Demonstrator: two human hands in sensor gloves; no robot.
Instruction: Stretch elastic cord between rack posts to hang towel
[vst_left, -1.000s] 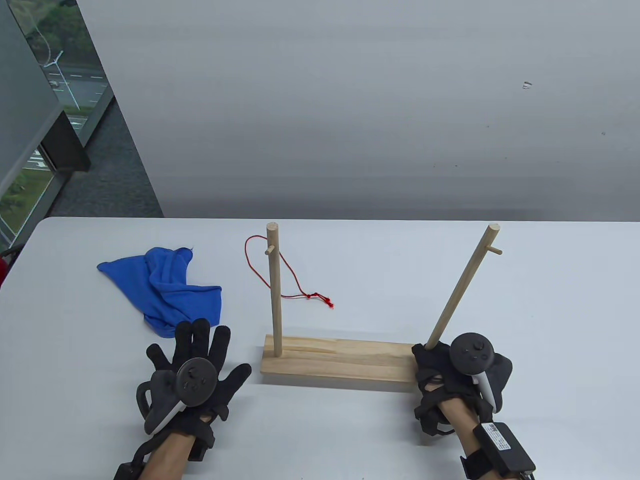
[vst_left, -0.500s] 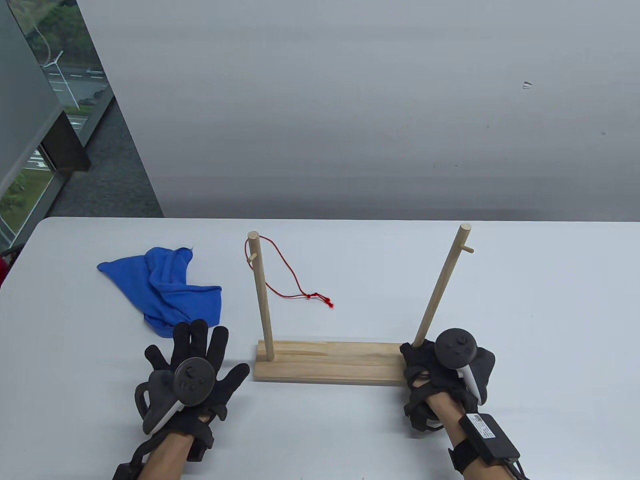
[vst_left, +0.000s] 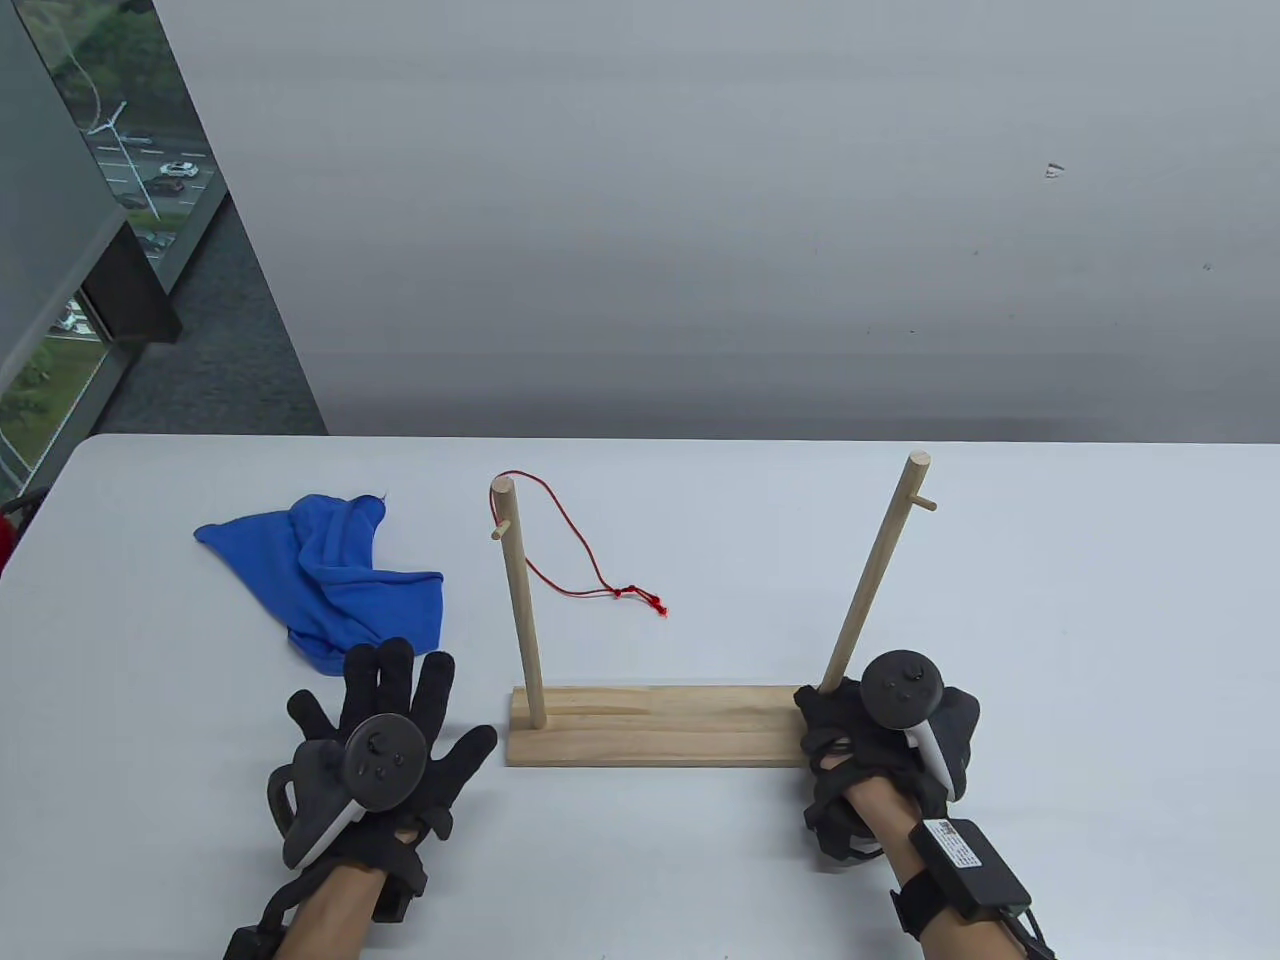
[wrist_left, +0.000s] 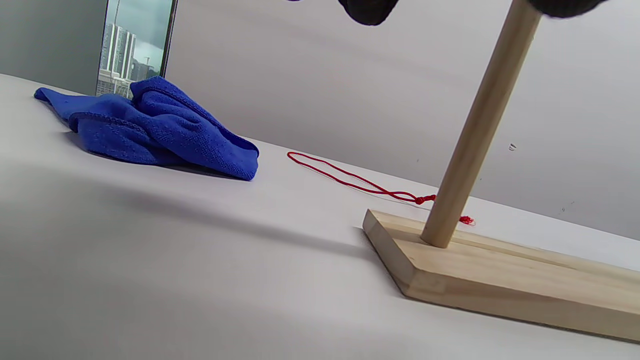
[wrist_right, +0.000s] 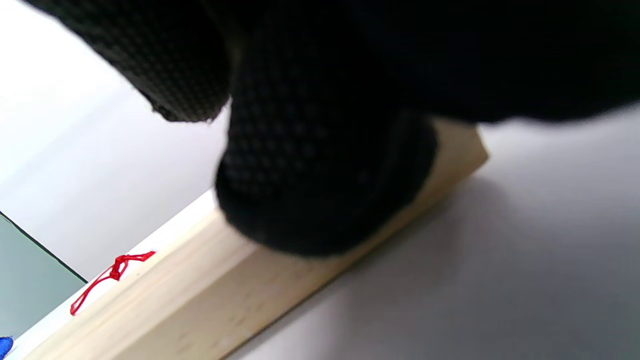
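Gripping the right end of the wooden rack base (vst_left: 660, 725), the right hand (vst_left: 885, 745) is wrapped around the foot of the right post (vst_left: 872, 580), low right in the table view; the right wrist view shows a gloved finger pressed on the base. Lower left, the left hand (vst_left: 385, 745) lies flat on the white table (vst_left: 1050, 620) with fingers spread wide, holding nothing. I count 2 posts, 1 base, 1 cord, 1 towel. Each post carries 1 small side peg. Behind the left post (vst_left: 520, 600) the red elastic cord (vst_left: 570, 555) lies slack on the table. Crumpled at left sits the blue towel (vst_left: 330, 575), just beyond the left fingertips.
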